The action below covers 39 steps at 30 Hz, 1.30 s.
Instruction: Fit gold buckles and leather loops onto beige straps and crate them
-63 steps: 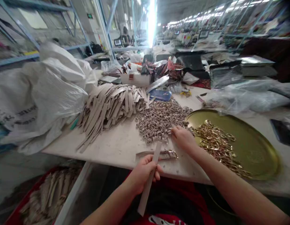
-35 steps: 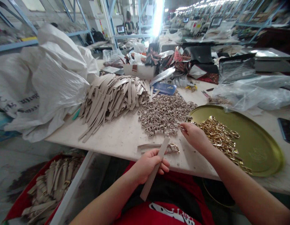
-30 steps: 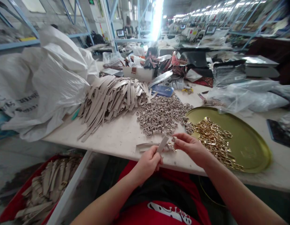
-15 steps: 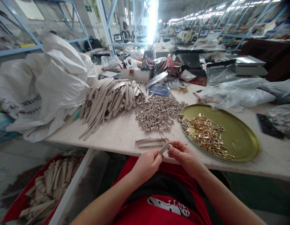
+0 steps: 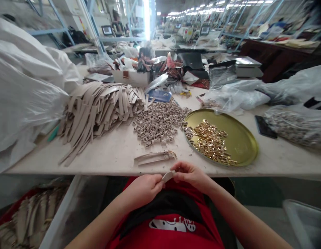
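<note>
While the left hand (image 5: 147,186) grips a strap (image 5: 167,176) at the table's (image 5: 103,155) near edge, the right hand (image 5: 191,176) pinches at its tip; work on that end seems in hand; the next move likely needs steadiness

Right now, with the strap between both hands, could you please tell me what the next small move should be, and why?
Perhaps ease the right hand along the strap toward the left hand, since the left holds the strap and its short end meets the right. Whether the right grips that end or something small there, I cannot tell.
</note>
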Available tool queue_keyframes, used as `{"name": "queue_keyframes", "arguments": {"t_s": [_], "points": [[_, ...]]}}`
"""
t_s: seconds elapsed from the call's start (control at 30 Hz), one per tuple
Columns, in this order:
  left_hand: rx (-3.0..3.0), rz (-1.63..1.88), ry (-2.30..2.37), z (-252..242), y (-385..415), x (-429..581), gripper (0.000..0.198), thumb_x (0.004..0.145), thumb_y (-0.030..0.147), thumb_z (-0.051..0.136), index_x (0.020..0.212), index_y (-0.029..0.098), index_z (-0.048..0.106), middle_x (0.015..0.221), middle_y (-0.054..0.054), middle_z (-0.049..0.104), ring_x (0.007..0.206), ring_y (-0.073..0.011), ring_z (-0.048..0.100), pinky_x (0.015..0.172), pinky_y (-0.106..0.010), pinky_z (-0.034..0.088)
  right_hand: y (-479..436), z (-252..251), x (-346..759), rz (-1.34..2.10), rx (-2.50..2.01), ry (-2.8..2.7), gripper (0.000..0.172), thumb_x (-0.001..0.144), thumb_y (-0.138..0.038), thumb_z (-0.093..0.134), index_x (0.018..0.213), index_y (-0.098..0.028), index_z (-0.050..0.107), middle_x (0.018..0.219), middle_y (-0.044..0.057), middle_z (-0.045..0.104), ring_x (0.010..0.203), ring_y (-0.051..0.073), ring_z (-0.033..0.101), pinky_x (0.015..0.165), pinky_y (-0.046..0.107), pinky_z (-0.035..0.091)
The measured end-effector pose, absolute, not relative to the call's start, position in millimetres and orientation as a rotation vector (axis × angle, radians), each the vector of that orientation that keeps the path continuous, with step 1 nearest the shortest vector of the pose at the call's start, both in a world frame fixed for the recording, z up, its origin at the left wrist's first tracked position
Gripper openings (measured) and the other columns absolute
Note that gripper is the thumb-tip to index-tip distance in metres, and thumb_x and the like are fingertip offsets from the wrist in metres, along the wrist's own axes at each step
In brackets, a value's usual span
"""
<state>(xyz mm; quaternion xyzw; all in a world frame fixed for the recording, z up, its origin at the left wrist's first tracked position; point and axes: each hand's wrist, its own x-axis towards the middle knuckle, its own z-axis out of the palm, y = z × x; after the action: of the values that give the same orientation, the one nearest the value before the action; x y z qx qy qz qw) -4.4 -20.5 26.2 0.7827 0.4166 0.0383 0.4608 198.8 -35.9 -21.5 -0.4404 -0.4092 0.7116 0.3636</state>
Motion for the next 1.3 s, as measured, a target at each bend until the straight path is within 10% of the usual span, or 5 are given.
{"name": "queue_keyframes", "arguments": {"t_s": [0.23,0.63,0.77,0.97,1.3], "points": [[1.821,0.059,0.961,18.9,-8.9,6.5,0.035,0.086,0.041,0.038,0.074,0.018,0.062,0.068,-0.001,0.062,0.061,-0.0154,0.052,0.056,-0.021,0.033,-33.1,-26.4,201.4,1.935,-1.147,-0.926,0.030,0.062,-0.033,0.074,0.081,-0.016,0.059,0.059,-0.005,0.060,0.053,0.008,0.052,0.053,0.021,0.037],[1.653,0.234,1.188,-8.4,-6.1,30.7,0.053,0.087,0.047,0.032,0.130,0.016,0.036,0.098,-0.011,0.064,0.089,-0.0246,0.059,0.073,-0.029,0.039,-30.2,-37.9,187.0,1.830,-1.169,-0.960,0.033,0.065,-0.040,0.071,0.084,-0.018,0.054,0.058,-0.005,0.056,0.052,0.009,0.050,0.054,0.023,0.040],[1.695,0.248,1.115,-2.0,-0.1,29.9,0.038,0.087,0.044,0.033,0.110,0.019,0.051,0.081,-0.004,0.062,0.076,-0.0198,0.056,0.066,-0.026,0.038,-24.2,-25.1,223.8,1.523,-1.349,-1.365,0.033,0.070,-0.037,0.066,0.096,-0.020,0.053,0.073,-0.001,0.058,0.062,0.012,0.054,0.059,0.025,0.042],[1.489,0.474,1.145,-1.4,-1.9,31.3,0.025,0.086,0.035,0.032,0.069,0.020,0.039,0.050,0.006,0.036,0.045,-0.0097,0.034,0.046,-0.022,0.027,24.8,-5.9,327.3,0.141,-2.253,-1.846,0.020,0.081,-0.034,0.050,0.086,-0.017,0.059,0.087,0.008,0.058,0.073,0.019,0.055,0.063,0.029,0.038],[1.390,0.525,1.003,2.8,-26.9,27.7,0.023,0.085,0.040,0.039,0.079,0.018,0.040,0.048,0.009,0.034,0.042,-0.0075,0.028,0.045,-0.020,0.025,41.1,-19.9,337.2,0.175,-2.173,-1.995,0.011,0.075,-0.022,0.052,0.068,-0.016,0.058,0.076,0.006,0.058,0.075,0.017,0.054,0.067,0.027,0.037]]}}
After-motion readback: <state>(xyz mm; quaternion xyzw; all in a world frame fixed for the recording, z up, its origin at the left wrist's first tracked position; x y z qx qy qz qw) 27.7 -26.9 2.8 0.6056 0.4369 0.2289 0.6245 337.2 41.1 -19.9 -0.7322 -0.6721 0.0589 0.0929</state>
